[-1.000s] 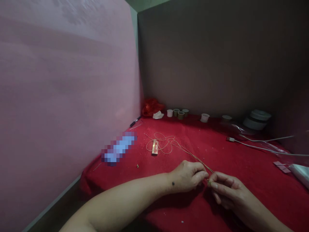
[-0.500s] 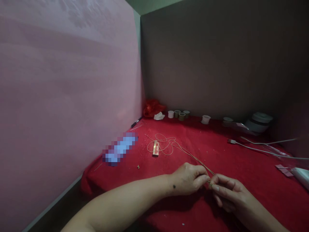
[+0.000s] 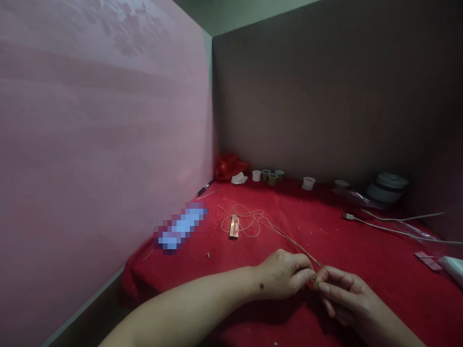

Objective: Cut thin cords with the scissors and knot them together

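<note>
My left hand [image 3: 285, 275] and my right hand [image 3: 347, 294] meet fingertip to fingertip above the red cloth [image 3: 289, 318]. A thin tan cord [image 3: 296, 245] runs from between them back across the cloth and ends in loose loops. My left thumb and forefinger pinch the cord's near end. A small greenish-gold piece [image 3: 316, 282] on the cord sits at my right fingertips, too small to make out clearly. Partly under the loops lies a flat gold-and-red box [image 3: 234, 227].
Along the back stand several small spools [image 3: 272, 179], a white cup [image 3: 308, 183], a red plastic bag [image 3: 231, 166] and a lidded container [image 3: 387, 187]. A white cable [image 3: 398, 233] crosses at the right. A pixelated blue object [image 3: 183, 229] lies near the pink wall [image 3: 108, 144].
My hands stay together at the cord with only slight finger movement. The whole scene sits a little lower in view, as the camera has tilted up slightly.
</note>
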The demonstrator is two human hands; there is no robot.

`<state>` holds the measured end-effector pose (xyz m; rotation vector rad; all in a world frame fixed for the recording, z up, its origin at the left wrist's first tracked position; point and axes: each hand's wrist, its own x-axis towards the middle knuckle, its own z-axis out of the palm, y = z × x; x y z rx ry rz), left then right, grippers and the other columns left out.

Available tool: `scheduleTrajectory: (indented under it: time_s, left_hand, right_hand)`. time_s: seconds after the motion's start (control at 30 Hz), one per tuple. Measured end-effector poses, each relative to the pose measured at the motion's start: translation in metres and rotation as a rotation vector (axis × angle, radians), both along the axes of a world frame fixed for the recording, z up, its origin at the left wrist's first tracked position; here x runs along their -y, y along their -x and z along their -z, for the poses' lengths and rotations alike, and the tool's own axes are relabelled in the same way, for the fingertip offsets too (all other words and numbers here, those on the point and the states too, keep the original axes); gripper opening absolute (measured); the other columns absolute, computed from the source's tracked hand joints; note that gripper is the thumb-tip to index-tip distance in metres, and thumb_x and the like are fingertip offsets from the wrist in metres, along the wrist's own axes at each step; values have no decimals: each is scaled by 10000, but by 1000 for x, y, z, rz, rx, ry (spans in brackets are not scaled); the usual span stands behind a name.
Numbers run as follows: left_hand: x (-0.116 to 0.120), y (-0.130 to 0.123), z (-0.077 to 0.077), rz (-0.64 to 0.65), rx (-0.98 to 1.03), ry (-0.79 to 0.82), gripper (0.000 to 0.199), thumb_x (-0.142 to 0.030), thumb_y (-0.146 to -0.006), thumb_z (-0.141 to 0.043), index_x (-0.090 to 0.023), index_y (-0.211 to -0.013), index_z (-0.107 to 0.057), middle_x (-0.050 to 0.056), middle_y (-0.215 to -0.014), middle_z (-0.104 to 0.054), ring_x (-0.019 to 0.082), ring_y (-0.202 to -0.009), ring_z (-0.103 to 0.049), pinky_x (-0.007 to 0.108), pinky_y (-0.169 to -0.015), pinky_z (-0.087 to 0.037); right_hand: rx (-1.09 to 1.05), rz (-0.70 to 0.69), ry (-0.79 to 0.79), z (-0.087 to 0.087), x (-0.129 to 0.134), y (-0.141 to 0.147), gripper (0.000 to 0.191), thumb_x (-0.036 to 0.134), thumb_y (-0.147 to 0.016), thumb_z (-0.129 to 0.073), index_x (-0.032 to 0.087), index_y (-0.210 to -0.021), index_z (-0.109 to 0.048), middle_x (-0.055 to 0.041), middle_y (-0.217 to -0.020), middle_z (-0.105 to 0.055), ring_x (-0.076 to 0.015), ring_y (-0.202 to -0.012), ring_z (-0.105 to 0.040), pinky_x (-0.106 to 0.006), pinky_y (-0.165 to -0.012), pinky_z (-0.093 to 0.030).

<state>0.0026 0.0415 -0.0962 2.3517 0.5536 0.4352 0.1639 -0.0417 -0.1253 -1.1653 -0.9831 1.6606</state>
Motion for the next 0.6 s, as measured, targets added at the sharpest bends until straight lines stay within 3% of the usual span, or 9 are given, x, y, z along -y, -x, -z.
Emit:
scheduleTrajectory:
  time_s: [0.33,0.53,0.6]
  left_hand:
    - [3,0,-1,-6,7,79,213,-185,-819,-444,-149,-936,-618,8,-673,-621,83,-583,-555,195,-631,-434]
    - [-1,0,7,-45,174,409,264,-180,-779,-510,-149,-1034,-573,7,-715,-587,71,-574,-524,186,-553,-422]
    - [-3,-2,7,-23,253,563,389,-166,-730,-584,-166,-1114,-522,40,-867,-584,60,-581,-511,182,-526,-418]
  right_hand:
    - [-3,27,14,8,-3,-2,363,476,-683,-660,162,-726,-485,45,-451,-457,-10,-356,-185,-186,-381,-77]
    - [-64,211,-30,-21,3,-8,319,408,-636,-719,167,-742,-540,18,-486,-469,-40,-417,-291,-177,-417,-179]
    - [-79,290,-71,-36,10,-4,301,391,-624,-731,176,-746,-559,6,-503,-474,-59,-442,-333,-182,-424,-216]
